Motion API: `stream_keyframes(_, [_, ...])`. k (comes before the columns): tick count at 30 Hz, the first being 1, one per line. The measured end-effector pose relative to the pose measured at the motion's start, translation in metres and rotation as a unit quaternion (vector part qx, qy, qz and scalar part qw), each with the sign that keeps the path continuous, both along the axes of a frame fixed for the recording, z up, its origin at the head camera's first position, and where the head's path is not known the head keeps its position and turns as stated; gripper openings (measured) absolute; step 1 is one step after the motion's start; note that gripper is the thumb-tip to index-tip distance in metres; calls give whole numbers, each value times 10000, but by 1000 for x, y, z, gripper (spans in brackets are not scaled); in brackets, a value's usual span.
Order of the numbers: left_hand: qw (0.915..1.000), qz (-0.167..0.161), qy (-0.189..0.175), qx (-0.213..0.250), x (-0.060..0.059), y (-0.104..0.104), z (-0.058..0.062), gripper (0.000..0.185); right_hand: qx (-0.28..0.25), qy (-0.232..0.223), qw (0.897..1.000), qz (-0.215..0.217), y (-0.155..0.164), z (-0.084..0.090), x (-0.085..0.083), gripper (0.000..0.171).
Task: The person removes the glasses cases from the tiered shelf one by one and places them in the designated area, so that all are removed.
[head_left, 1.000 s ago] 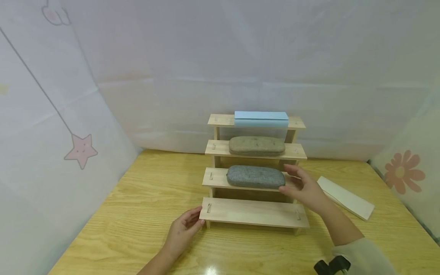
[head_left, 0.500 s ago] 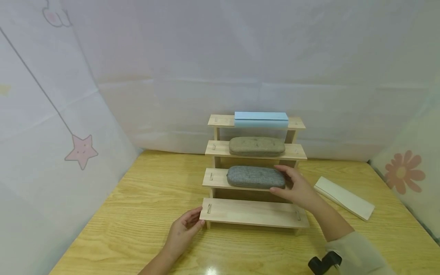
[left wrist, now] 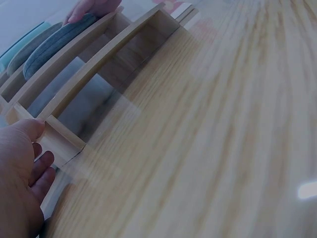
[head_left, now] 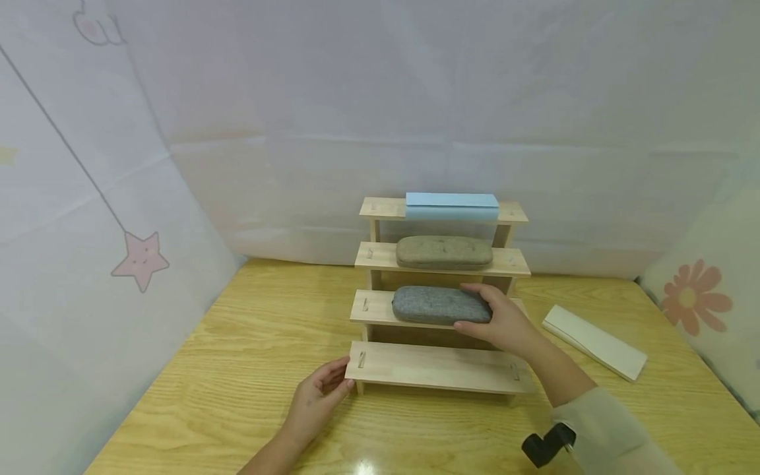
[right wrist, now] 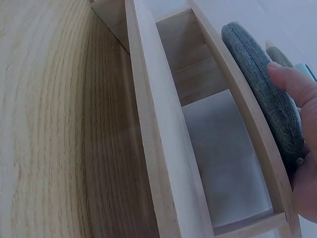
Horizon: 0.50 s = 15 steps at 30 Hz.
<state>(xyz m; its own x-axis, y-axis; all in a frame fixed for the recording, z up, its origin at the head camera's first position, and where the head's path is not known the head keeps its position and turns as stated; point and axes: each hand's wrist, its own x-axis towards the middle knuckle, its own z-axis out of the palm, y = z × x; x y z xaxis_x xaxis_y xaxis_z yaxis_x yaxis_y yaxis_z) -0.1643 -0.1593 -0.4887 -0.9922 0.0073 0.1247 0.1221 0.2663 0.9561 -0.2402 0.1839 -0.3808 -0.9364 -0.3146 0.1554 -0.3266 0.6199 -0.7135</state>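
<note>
A stepped wooden shelf [head_left: 436,366] with several tiers stands on the table. A grey fabric case [head_left: 433,305] lies on the second tier from the bottom. My right hand [head_left: 494,318] grips its right end, fingers over the top and thumb at the front edge. The right wrist view shows the same grey case [right wrist: 257,74] under my right hand [right wrist: 299,104]. My left hand [head_left: 317,396] holds the left end of the bottom board. In the left wrist view my left hand [left wrist: 20,168] has its thumb against that board end. The bottom board bears nothing.
A brown case [head_left: 444,253] lies on the tier above the grey one. A light blue box [head_left: 451,204] lies on the top tier. A flat white case [head_left: 594,341] rests on the table right of the shelf. Pale fabric walls close in behind and on both sides.
My right hand has slid left along the tier and closed round the grey case's right end. The left hand and the shelf have stayed put.
</note>
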Motion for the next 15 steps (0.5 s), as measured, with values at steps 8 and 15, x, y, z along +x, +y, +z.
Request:
stream_keyframes(8, [10000, -6, -16, 6, 0, 0, 0, 40, 77, -65, 9999, 37, -6, 1, -4, 81])
stream_keyframes(15, [10000, 8, -65, 3, -1, 0, 0, 41, 176, -21, 9998, 54, -10, 2, -7, 82])
